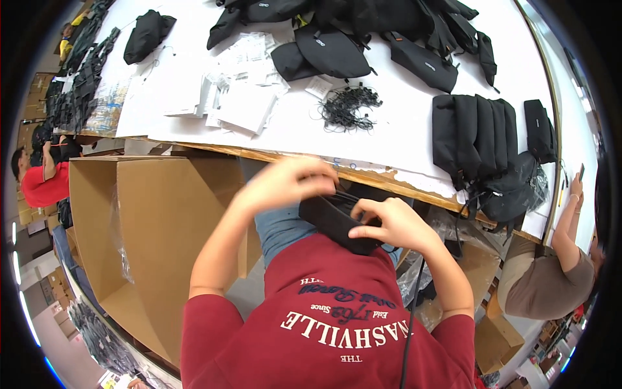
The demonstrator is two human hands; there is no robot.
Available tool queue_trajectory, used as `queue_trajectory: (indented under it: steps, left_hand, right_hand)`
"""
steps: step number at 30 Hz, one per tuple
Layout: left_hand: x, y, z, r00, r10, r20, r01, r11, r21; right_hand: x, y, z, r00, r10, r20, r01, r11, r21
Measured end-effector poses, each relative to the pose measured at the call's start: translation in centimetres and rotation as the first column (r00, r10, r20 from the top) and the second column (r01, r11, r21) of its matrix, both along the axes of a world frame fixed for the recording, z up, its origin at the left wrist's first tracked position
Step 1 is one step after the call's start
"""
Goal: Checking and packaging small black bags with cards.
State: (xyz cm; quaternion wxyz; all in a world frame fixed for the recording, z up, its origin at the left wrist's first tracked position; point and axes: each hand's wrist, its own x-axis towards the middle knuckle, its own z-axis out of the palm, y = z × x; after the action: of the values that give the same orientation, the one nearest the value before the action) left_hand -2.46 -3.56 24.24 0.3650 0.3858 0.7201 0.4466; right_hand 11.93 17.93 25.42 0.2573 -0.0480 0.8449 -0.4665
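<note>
Firmly keep both hands, left hand (285,183) and right hand (389,223), closed on the black pouch (334,220); worktop (402,139) lies at 12 o'clock.

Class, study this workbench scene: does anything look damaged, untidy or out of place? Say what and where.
Yes. The table's front edge looks chipped, its white surface peeling to bare board. A tangle of black cords lies loose mid-table, beside scattered white packets. The left hand and right hand hold a black pouch.
</note>
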Motion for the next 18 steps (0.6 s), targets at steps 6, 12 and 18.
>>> queue_trajectory:
  steps: [6, 12, 18]
  left_hand:
    - [-16.3, -4.0, -2.8, 0.544, 0.626, -0.558, -0.720, 0.690, 0.073]
    - [-20.0, -3.7, -4.3, 0.450, 0.207, -0.869, -0.570, 0.815, -0.102]
    - [-17.7, -1.9, -2.1, 0.324, 0.425, -0.846, -0.595, 0.786, 0.167]
  right_hand:
    - [0.8, 0.2, -0.9, 0.998, -0.053, 0.019, 0.050, 0.991, 0.123]
    - [1.4, 0.2, -1.7, 0.984, -0.023, -0.178, 0.043, 0.993, 0.111]
    - [0.6, 1.1, -0.3, 0.864, -0.031, -0.503, 0.132, 0.977, 0.166]
